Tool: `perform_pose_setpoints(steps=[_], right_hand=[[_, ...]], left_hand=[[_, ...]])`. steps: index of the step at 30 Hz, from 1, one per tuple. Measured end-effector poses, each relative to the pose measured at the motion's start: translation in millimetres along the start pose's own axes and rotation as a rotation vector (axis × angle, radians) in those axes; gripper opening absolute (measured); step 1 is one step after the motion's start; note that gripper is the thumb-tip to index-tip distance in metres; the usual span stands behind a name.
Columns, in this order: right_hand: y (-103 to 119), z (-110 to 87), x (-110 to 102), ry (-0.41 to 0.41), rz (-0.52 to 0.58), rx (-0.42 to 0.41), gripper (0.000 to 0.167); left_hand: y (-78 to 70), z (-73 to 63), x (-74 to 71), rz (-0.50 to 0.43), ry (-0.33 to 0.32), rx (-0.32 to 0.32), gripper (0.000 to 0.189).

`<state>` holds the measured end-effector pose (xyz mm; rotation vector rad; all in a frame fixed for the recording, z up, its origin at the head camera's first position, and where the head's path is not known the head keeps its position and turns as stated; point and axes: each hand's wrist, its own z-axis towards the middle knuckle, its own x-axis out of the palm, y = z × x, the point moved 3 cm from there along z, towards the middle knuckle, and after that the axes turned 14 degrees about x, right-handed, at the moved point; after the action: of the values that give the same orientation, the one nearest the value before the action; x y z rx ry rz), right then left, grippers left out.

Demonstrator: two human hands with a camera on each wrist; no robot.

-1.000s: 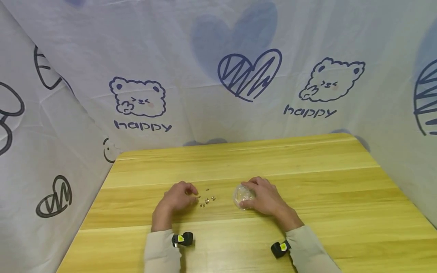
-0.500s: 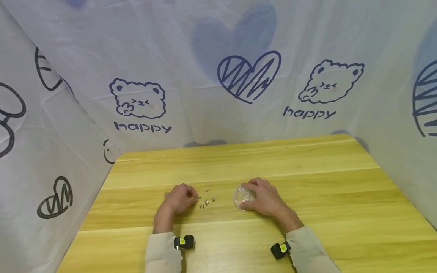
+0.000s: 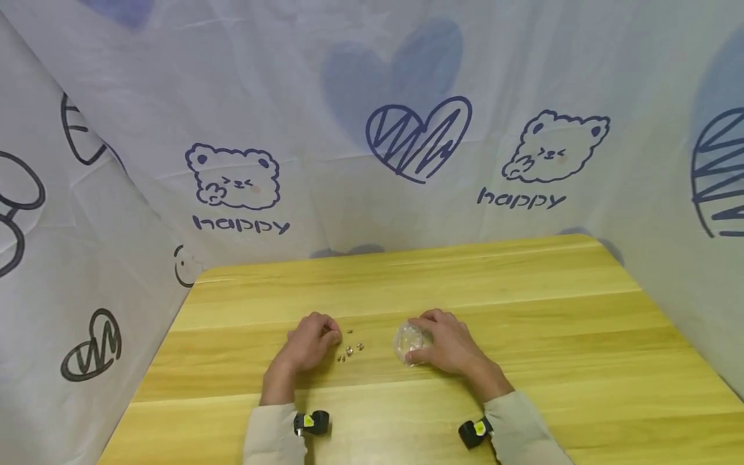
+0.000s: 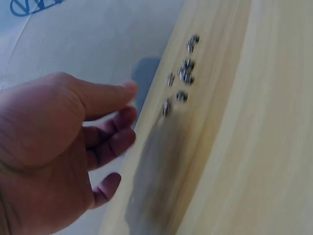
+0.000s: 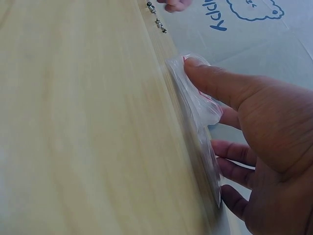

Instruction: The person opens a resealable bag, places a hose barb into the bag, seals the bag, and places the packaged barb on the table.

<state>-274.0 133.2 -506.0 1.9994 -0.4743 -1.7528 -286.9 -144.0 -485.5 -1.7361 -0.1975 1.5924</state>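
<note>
Several small shiny metal pieces [image 3: 349, 351] lie in a loose cluster on the wooden table; in the left wrist view the metal pieces [image 4: 185, 73] look like short cylinders. My left hand [image 3: 310, 339] is just left of them, with thumb and index finger brought together. The tips hide what is between them, and the piece that lay there no longer shows on the table. My right hand [image 3: 447, 342] grips a small clear plastic bag [image 3: 409, 343] at the tabletop, right of the cluster. In the right wrist view, the bag [image 5: 198, 105] shows a red line under my thumb.
The table [image 3: 465, 278] is light wood, with its far edge close to a white cloth wall [image 3: 325, 181] printed with hearts and bears. A black wrist camera [image 3: 312, 423] is strapped to my left sleeve, another wrist camera [image 3: 475, 433] to my right.
My left thumb and index finger have closed at a metal piece on the left of the cluster, which has gone from sight. My right hand stays on the bag. The head view has tilted slightly.
</note>
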Motion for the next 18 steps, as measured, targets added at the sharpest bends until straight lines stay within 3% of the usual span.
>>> perform_pose_setpoints(steps=[8, 18], right_hand=[[0, 0.7, 1, -0.013, -0.010, -0.007, 0.071], [-1, 1.6, 2, -0.030, -0.026, -0.016, 0.072]], left_hand=[[-25.4, 14.6, 16.1, -0.141, -0.073, 0.136, 0.009], [-47.5, 26.7, 45.1, -0.104, -0.039, 0.213, 0.008]])
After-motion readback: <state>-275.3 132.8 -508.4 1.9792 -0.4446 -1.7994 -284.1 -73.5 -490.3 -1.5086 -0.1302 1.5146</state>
